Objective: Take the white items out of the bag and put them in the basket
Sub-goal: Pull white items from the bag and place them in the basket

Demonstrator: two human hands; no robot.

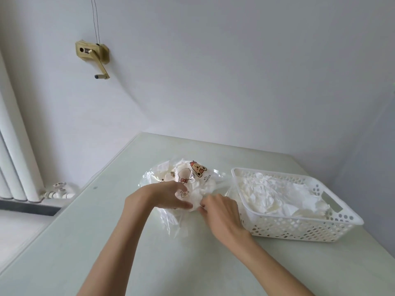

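Pale green table [106, 242] carries a white basket [299, 228] heaped with white items [277, 195]. Left of it lies the clear bag [186, 178], contents blurred. Left hand [162, 196] and right hand [220, 210] both pinch it, fingertips partly hidden.

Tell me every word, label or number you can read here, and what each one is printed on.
"STERN..." above "TEA": my best reading of small sideways lettering on the clear cartoon-printed bag, beside the bear picture; it is partly creased, so uncertain.
Small dark marks near the sheep drawing on the same bag: too blurred to read.
White basket, brass wall crank and table: no readable text.
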